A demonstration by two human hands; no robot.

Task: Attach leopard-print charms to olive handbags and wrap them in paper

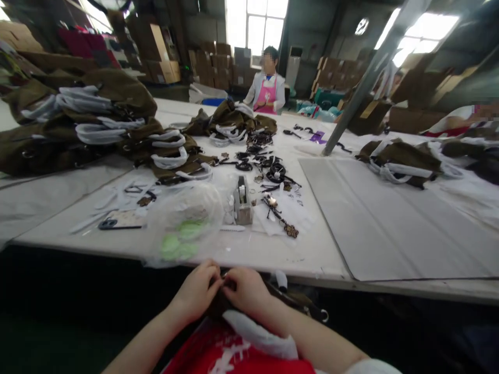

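Note:
Just below the table's front edge, my left hand (200, 288) and my right hand (247, 291) meet with fingertips pinched together. Both grip a small part of an olive-brown bag (298, 301), which lies across my lap, largely hidden by my hands and forearms. A metal ring shows at the bag's right end, and white wrapping (257, 332) covers its handle. What exact fitting is between my fingers is too small to make out. Beyond my hands on the table are a clear plastic bag (183, 223) with pale green pieces and a tape dispenser (243, 205).
A phone (120, 220) lies at left. Black straps (273, 169) and a flower-shaped charm (290, 230) lie mid-table. Olive-brown bags are piled at left (97, 98) and right (405, 161). A grey board (397, 223) and a slanted metal pole (358, 88) stand to the right. A co-worker (267, 85) is across the table.

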